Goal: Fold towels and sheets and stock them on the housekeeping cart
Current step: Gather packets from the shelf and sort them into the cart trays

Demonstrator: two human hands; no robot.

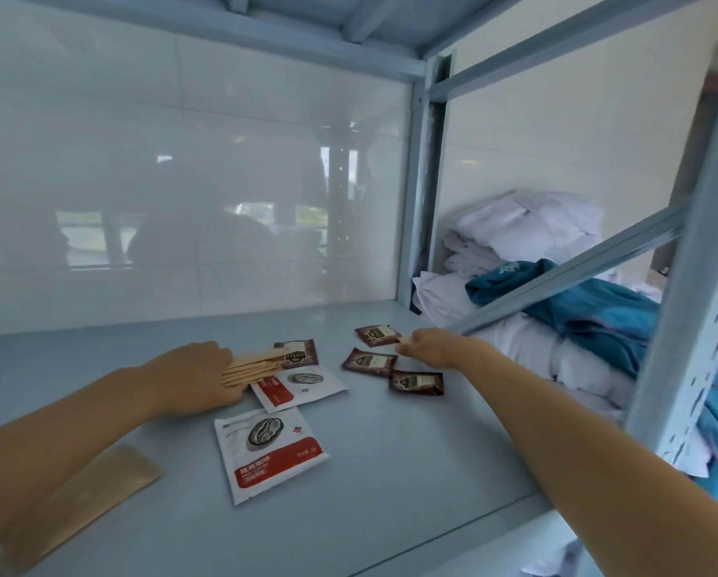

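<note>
Pale blue metal shelf (369,472) by a shiny white tiled wall (182,181), with two hands among small packets.

From the head view, the left hand (190,378) lies flat, palm down, fingers straight, on a fan of thin tan paper packets (257,365). The right hand (426,347) is curled, and its fingertips pinch the corner of a small dark brown packet (376,334). Two more brown packets (369,362) lie just beside it, and another sits by the tan fan. Two white and red packets (267,453) lie between the arms. One long tan packet (82,497) lies under the left arm. White folded sheets and towels (528,231) are piled on the next shelf to the right, with a teal cloth (598,310) on top.
</note>
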